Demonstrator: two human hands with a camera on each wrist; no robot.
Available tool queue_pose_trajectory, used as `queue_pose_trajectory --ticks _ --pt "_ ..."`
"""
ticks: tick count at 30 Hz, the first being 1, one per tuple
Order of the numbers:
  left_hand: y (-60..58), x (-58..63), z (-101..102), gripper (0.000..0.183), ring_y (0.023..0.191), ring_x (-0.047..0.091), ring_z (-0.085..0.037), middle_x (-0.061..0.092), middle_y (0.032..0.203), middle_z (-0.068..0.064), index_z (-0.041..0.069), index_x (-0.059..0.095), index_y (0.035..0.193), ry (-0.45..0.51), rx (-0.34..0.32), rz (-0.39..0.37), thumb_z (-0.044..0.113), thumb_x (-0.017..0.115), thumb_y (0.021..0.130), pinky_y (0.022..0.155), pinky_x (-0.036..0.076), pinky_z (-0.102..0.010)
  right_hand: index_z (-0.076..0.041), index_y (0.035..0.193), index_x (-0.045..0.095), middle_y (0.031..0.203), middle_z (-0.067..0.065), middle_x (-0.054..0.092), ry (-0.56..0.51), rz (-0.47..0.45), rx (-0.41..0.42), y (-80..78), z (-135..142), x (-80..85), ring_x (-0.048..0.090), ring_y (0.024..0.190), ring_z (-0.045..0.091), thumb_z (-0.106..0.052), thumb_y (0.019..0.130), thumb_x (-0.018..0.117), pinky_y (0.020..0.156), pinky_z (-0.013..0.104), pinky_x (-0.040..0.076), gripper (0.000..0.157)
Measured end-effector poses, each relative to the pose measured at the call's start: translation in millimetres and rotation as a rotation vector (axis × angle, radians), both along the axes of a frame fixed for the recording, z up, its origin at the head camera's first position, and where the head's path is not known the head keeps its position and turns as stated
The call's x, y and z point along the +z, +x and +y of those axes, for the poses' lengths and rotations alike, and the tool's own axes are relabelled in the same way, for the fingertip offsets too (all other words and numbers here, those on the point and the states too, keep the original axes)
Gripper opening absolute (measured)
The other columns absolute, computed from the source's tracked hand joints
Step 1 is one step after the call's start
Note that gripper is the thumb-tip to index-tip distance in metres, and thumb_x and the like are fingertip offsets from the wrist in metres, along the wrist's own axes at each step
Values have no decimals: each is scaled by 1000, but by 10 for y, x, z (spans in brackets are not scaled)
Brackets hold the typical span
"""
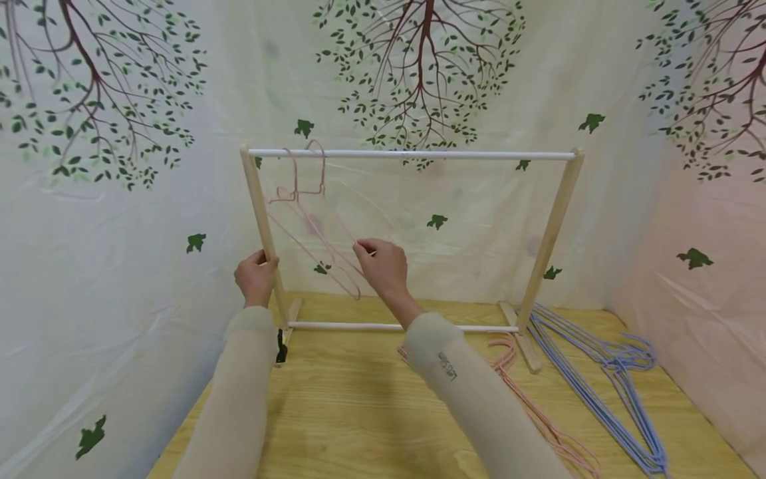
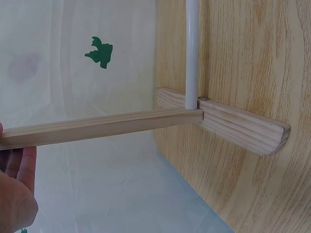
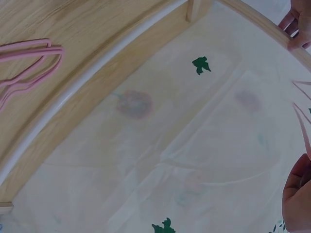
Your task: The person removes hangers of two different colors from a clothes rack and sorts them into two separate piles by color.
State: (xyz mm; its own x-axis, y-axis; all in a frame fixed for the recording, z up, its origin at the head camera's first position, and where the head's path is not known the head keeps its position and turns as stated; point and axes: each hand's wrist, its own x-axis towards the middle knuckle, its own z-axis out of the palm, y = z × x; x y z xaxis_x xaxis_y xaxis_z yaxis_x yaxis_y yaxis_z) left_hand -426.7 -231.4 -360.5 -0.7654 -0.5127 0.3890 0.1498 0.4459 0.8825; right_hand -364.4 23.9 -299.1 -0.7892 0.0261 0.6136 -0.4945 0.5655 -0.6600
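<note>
A wooden rack has a white top rail (image 1: 419, 154) between two upright posts. My left hand (image 1: 256, 278) grips the left wooden post (image 1: 256, 199) about halfway up; that grip also shows in the left wrist view, where the fingers (image 2: 26, 167) lie along the post. Two pink hangers hang by their hooks near the rail's left end. With its fingertips, my right hand (image 1: 385, 269) pinches the lower part of the right-hand pink hanger (image 1: 324, 169). The other pink hanger (image 1: 296, 174) hangs tilted beside it, to the left.
Several pink hangers (image 1: 526, 397) lie on the wooden table (image 1: 335, 412), partly behind my right sleeve. Farther right is a bundle of blue hangers (image 1: 616, 361). A small black object (image 1: 281, 347) sits by the rack's left foot. Curtains with leaf prints surround the table.
</note>
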Motion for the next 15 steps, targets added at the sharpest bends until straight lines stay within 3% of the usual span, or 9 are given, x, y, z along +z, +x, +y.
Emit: queue_pose_trajectory --ticks 9,15 --pt "81 -31 26 26 107 63 -36 70 113 -19 -1 72 115 -15 10 -21 10 69 93 99 45 -44 -3 100 79 87 8 76 -47 193 22 75 368 -88 68 68 19 -14 91 72 62 33 55 15" --pt "127 -15 46 25 107 63 -35 71 112 -18 -1 73 114 -19 24 -15 10 69 93 99 44 -44 -3 100 79 83 9 75 -100 263 19 147 687 -106 67 65 20 -12 90 73 59 30 53 15"
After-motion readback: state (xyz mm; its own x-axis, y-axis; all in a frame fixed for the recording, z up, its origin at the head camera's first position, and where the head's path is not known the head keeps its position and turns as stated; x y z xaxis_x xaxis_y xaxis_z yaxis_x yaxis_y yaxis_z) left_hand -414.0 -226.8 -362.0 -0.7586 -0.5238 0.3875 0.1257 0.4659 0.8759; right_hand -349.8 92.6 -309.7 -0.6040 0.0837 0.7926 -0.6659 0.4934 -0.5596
